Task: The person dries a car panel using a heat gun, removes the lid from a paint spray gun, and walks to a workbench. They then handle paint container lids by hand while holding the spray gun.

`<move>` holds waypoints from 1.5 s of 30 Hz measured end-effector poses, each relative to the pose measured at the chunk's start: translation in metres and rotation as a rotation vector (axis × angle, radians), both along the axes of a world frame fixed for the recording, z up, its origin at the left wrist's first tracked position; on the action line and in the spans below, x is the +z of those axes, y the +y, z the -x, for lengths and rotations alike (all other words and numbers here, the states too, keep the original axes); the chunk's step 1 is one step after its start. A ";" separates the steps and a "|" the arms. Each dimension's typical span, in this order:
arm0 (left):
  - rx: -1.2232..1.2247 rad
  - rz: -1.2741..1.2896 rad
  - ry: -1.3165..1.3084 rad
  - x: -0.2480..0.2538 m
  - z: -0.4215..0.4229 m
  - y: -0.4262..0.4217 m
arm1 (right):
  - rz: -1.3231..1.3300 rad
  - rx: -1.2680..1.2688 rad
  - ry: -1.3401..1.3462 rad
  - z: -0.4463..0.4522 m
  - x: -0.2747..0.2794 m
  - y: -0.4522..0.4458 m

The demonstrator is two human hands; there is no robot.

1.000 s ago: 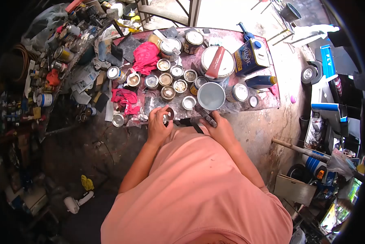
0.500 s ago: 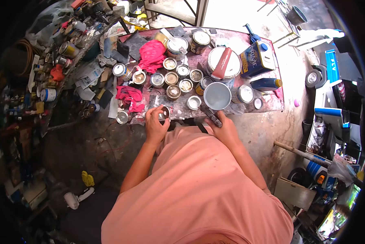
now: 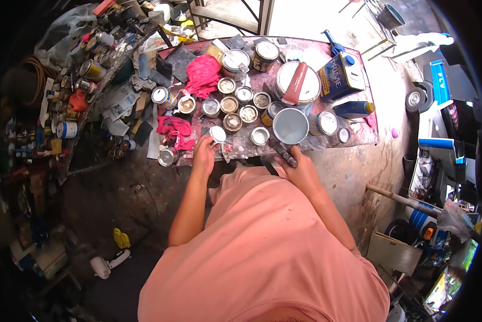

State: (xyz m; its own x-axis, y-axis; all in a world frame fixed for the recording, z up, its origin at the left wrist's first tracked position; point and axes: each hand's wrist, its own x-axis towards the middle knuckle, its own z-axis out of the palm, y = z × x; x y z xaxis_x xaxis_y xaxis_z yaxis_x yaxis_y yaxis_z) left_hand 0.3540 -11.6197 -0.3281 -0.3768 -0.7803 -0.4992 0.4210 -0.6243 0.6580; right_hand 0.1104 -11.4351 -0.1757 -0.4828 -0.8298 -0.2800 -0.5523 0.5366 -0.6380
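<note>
At the table's near edge, my left hand (image 3: 204,152) grips a small round object with a white face (image 3: 217,134), close to the open cans. My right hand (image 3: 297,162) is closed around a dark cylindrical tool (image 3: 284,154), just below a grey container (image 3: 291,126) with cloudy contents. A small can with white contents (image 3: 259,136) stands between the two hands. Several small open cans (image 3: 230,104) are grouped behind it. On a large white-lidded can (image 3: 298,82) lies a reddish-brown tube (image 3: 295,84).
The paint-marked table (image 3: 368,123) also bears a blue rectangular can (image 3: 342,77), a blue bottle (image 3: 354,110) and pink cloths (image 3: 203,75). A cluttered bench with cans and newspaper (image 3: 120,102) stands at the left. A pole (image 3: 402,198) juts in from the right.
The round object in my left hand has turned from its dark side to its white face and risen towards the cans. My right hand keeps the dark tool. The view has shifted slightly.
</note>
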 end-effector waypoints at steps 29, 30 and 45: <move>0.159 -0.114 -0.534 -0.079 0.054 -0.082 | -0.121 0.004 -0.032 -0.004 0.008 -0.009; 0.149 -0.114 -0.554 -0.078 0.053 -0.081 | -0.113 0.008 -0.033 -0.005 0.010 -0.010; -0.265 0.043 -0.641 -0.081 -0.041 0.097 | -0.025 0.201 -0.027 0.027 0.007 -0.013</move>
State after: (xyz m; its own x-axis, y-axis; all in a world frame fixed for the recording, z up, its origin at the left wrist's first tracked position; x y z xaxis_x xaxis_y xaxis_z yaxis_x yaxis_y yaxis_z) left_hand 0.3955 -11.5227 -0.4090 -0.1985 -0.7265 -0.6578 -0.2220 -0.6204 0.7522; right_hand 0.0836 -11.4478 -0.1689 -0.3001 -0.9014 -0.3121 -0.6329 0.4330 -0.6418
